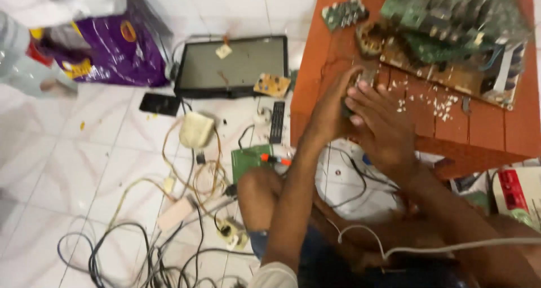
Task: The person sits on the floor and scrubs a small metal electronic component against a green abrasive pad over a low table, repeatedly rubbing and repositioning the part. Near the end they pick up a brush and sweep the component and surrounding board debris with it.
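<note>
My left hand (329,110) and my right hand (383,127) meet at the near edge of an orange-brown tiled table (484,124). Between them they grip a small dark component (365,79), mostly hidden by the fingers. My left fingers curl around it from the left, and my right fingers lie across it from the right. Just beyond them on the table rests a tan circuit board (451,74) with small white crumbs (428,102) scattered in front of it. Green circuit boards (445,12) are stacked further back.
On the white tiled floor lie a flat screen (231,65), a small tan board (272,85), a remote (276,122), a green board (251,159), a cream adapter (196,130) and tangled cables (141,248). A purple bag (112,48) stands far left. My knee (259,192) is below the table.
</note>
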